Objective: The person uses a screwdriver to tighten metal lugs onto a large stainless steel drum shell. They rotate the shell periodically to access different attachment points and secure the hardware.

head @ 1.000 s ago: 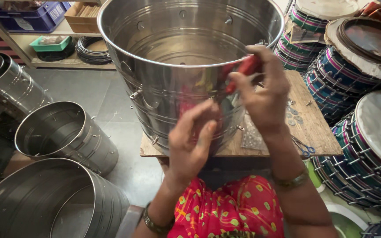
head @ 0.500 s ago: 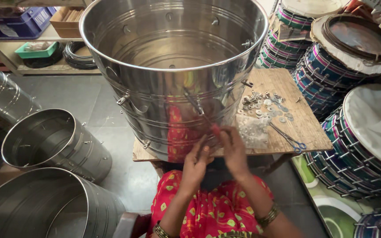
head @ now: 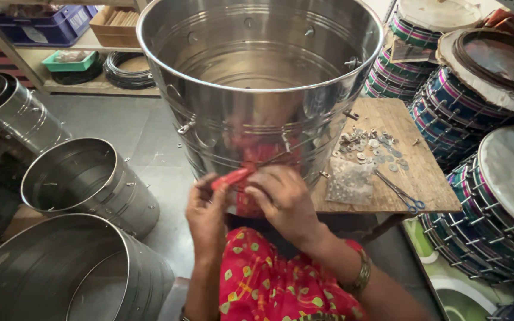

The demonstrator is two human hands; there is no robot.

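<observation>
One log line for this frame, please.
left hand: on red-handled tool | right hand: at tool, against steel drum | table: washers, scissors

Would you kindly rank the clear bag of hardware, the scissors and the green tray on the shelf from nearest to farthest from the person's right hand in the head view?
1. Clear bag of hardware: on the wooden table, just right of the right hand.
2. Scissors: farther right, near the table's edge.
3. Green tray: far upper left, on the shelf.

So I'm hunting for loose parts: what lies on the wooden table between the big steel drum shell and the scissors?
In the head view, between the steel drum shell and the scissors lie scattered washers and a clear bag of small hardware.
</observation>
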